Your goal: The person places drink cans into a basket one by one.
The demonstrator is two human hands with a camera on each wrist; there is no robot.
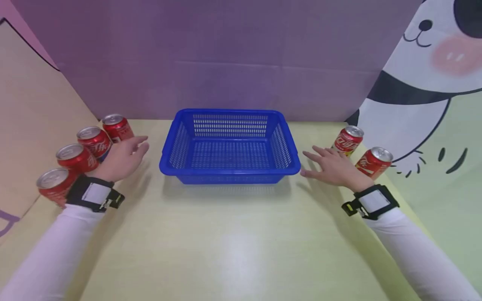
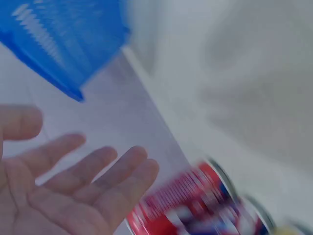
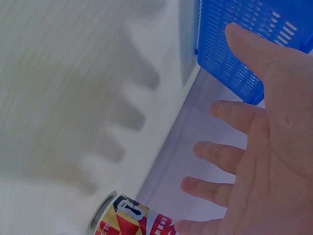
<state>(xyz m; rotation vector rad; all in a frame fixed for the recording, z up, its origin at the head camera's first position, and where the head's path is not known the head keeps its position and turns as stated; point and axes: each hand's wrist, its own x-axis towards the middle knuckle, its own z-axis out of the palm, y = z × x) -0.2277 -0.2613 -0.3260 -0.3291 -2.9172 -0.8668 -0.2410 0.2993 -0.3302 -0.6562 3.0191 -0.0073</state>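
Observation:
In the head view my left hand [image 1: 122,159] hovers at the left beside a row of red soda cans, its fingers extended and holding nothing. The farthest can [image 1: 119,130] is just behind its fingers; another can [image 1: 96,144] stands partly behind the hand. My right hand [image 1: 335,167], fingers spread, holds nothing near the basket's right side. A red can [image 1: 347,142] stands beyond its fingers, and a second can [image 1: 373,164] is just right of the hand. Between the hands sits a blue plastic basket [image 1: 229,172] with nothing in it.
Two more red cans, one farther back [image 1: 75,159] and one nearer [image 1: 56,188], continue the left row. The pale table [image 1: 241,234] meets a purple wall [image 1: 226,62] behind the basket. A panda-printed panel [image 1: 433,125] stands at the right, and a beige panel [image 1: 34,104] at the left.

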